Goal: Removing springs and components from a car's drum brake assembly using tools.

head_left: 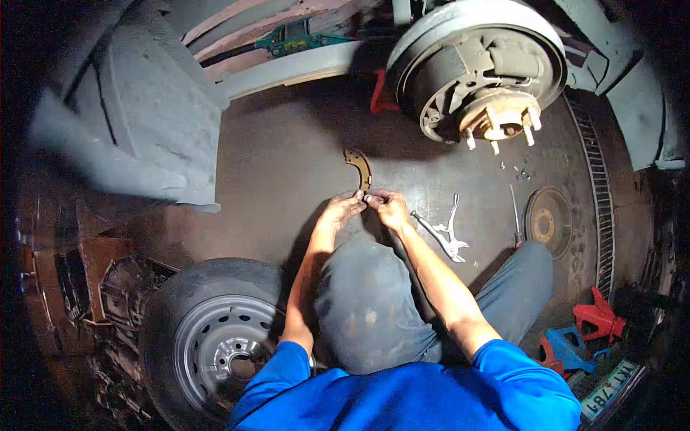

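Observation:
A curved yellowish-brown brake shoe (359, 167) stands out ahead of my fingers, over the dark floor. At its near end my left hand (343, 209) is closed, fingertips pinched together. My right hand (392, 210) is closed at the same end, thumb and fingers meeting the left fingertips around a small light-coloured piece too tiny to name. Which hand carries the shoe's weight is hard to see. Beside my right forearm lie silver locking pliers (451, 237) and a dark-handled tool (425, 224). Past them, a screwdriver (516, 215) lies near my right knee.
At the upper right hangs an exposed wheel hub (499, 115) with studs and brake parts. A brake drum (549, 223) and small loose parts (522, 172) lie on the right. A tyre on a silver rim (226, 352) sits at lower left; red stands (598, 316) at lower right.

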### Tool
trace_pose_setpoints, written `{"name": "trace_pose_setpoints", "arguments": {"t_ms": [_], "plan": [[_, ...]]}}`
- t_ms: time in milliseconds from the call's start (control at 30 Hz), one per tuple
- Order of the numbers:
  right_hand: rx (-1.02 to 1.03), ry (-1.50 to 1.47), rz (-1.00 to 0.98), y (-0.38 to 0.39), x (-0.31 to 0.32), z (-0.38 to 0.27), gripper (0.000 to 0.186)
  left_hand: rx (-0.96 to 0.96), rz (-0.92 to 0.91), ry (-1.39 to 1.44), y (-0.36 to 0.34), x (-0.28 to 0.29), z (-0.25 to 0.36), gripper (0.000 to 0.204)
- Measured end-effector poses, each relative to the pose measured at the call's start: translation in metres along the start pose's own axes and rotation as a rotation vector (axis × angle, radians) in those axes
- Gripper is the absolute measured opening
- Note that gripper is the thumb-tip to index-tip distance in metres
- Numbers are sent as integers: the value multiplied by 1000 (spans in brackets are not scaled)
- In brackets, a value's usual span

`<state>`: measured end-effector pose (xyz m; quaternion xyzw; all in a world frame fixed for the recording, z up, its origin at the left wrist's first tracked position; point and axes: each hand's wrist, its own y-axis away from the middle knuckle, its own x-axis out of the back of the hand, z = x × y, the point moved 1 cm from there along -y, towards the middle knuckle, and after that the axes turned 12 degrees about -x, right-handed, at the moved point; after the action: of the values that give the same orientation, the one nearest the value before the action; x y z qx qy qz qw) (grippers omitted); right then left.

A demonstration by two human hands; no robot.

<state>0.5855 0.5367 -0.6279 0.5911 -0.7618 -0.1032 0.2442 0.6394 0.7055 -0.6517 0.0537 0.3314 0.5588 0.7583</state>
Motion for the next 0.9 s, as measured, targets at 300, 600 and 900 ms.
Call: {"name": "trace_pose_setpoints", "arguments": {"t_ms": [300, 600, 900], "plan": [[1, 88, 3, 1, -16, -1, 24, -117, 69, 66, 10, 6, -5, 44], [81, 218, -4, -23, -33, 9, 24, -127, -51, -149, 7, 29, 15, 43], [61, 141, 155, -7, 32, 5, 36, -335, -34, -1324, -63, 8, 12, 56]]}}
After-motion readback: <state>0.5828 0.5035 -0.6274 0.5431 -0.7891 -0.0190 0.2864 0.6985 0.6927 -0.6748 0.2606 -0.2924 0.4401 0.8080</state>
